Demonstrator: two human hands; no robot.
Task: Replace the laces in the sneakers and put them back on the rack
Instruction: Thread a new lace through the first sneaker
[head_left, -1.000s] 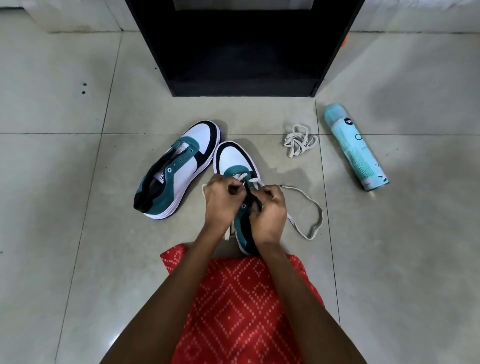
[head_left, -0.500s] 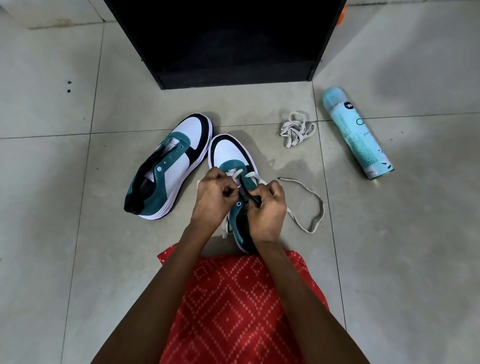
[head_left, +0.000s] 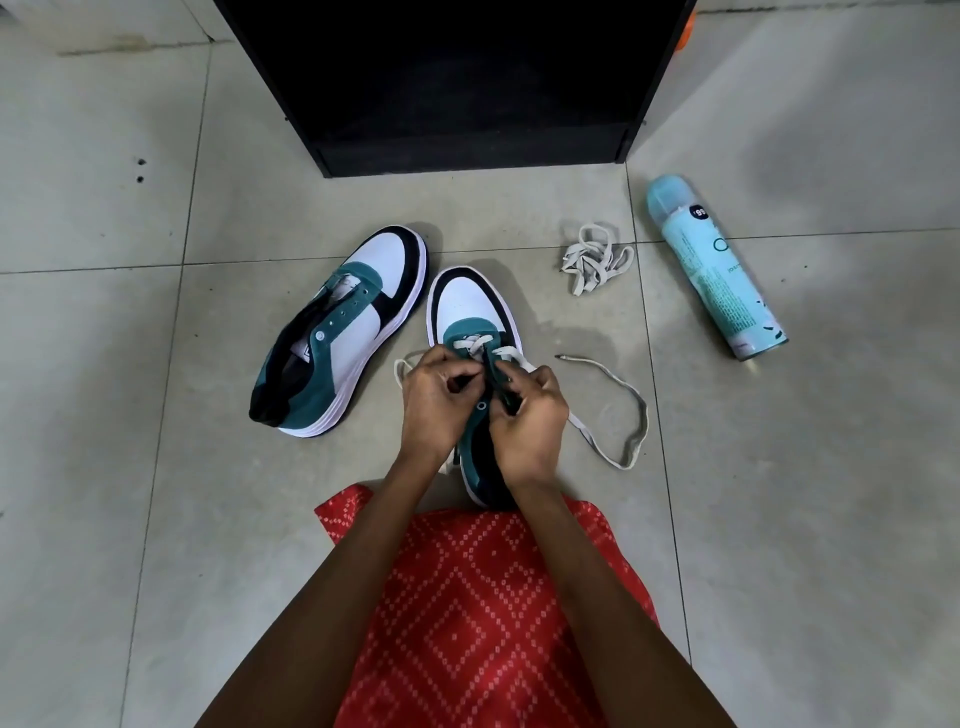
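Grey tile floor (head_left: 156, 467), sneaker (head_left: 472, 306) right under both hands; left hand (head_left: 441, 405) pinches the white lace (head_left: 592, 439), right hand (head_left: 530, 421) grips its eyelet flap (head_left: 480, 410); I'd feed it flat, no twists, and even out both ends; rack (head_left: 441, 78) sits well beyond the hands.

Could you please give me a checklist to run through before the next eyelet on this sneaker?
1. Sneaker steadied by right hand: ok.
2. Lace crossed at the front eyelets: ok.
3. Lace tip pinched in left hand: cannot tell.
4. Free end untangled: ok.
5. Other sneaker laced: not ok.
6. Spare lace lying nearby: ok.
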